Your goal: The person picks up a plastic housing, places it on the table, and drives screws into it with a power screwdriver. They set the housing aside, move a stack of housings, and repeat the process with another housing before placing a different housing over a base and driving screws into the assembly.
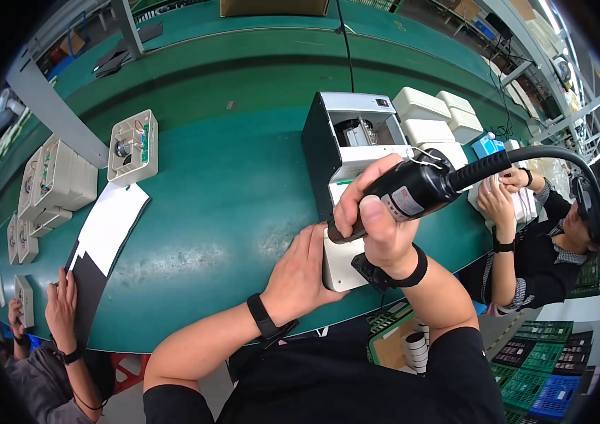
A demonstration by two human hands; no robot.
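My right hand (385, 230) is wrapped round a black electric screwdriver (407, 189), with the thumb along its body. The tool tilts down to the left, and its tip is hidden over a white plastic case (344, 270). That case lies on the green table in front of me. My left hand (298, 272) grips the case from its left side, fingers along its far edge and thumb at the near edge. Just beyond both hands stands a grey and black bench machine (354, 104) with an open front and a switch on top.
White cases (424, 104) stand behind the machine. A thick black cable (554, 152) runs from the screwdriver to the right. Co-workers' hands are at work at right (499, 198) and left (61, 304). Open cases with wiring (134, 148) and white sheets (113, 219) lie at left.
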